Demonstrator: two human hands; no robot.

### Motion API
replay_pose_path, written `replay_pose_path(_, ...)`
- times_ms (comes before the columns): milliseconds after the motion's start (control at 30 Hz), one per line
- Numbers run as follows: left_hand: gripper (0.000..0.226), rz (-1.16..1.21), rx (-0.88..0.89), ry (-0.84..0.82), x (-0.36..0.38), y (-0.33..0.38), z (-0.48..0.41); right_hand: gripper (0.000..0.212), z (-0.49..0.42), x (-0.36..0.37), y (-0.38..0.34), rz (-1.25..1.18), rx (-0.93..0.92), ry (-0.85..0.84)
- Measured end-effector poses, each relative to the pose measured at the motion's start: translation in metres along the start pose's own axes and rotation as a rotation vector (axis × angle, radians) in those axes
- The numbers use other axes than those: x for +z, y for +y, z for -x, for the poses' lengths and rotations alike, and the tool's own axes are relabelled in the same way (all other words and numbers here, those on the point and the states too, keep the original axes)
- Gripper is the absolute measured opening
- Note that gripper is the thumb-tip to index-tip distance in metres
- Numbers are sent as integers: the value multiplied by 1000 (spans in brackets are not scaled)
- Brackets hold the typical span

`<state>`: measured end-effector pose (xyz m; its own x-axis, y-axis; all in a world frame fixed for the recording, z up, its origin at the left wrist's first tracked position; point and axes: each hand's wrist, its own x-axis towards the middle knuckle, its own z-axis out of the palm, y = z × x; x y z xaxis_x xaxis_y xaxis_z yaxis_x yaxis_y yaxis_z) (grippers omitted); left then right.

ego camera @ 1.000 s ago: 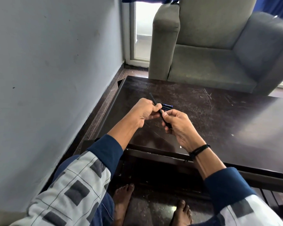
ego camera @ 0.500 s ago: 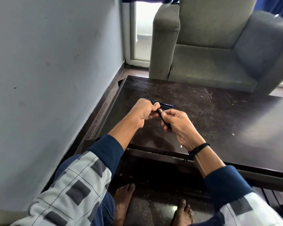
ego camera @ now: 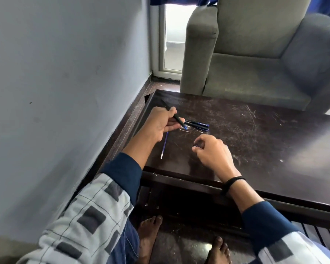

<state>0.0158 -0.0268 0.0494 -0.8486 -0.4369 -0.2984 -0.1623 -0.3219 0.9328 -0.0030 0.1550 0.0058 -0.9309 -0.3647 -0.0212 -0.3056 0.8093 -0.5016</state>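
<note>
Left hand [ego camera: 160, 125] grips slim black pen barrel [ego camera: 175, 117]; right hand [ego camera: 212, 151] curled, contents indiscernible. Scratched dark wooden table [ego camera: 265, 145], grey fabric armchair [ego camera: 255, 73] beyond.

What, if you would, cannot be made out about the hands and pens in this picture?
All in the head view:
1. Whether the right hand holds anything: its curled fingers hide the inside.
2. The far end of the refill: it runs under the left hand, which grips a pen.
3. The print on the loose pens: too small to read.
</note>
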Motion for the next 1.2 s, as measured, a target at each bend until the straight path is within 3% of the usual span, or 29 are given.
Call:
replay_pose_path(133,13,-45,10,-46,7,-7,-2,15,6,14,2,90,-50,-14)
replay_pose_path(300,10,-143,27,-101,13,-13,2,23,-4,7,4,48,-29,-84)
replay_pose_path(433,8,-218,62,-116,14,-13,0,23,-14,-9,5,-448,101,1)
replay_pose_path(500,7,-263,100,-136,16,-13,1,19,-12,-13,1,-721,103,-41)
replay_pose_path(633,10,-398,224,-198,21,-17,5,15,-4,-7,-6,-839,19,-123)
replay_pose_path(800,6,-534,453,-210,24,-14,9,11,-6,-2,-7,-945,3,-86)
replay_pose_path(1067,6,-480,447,5,27,-21,7,17,-7,-3,-10,-707,-32,55)
replay_pose_path(1200,19,-445,374,129,33,-28,9,5,-2,0,-12,-443,-42,208)
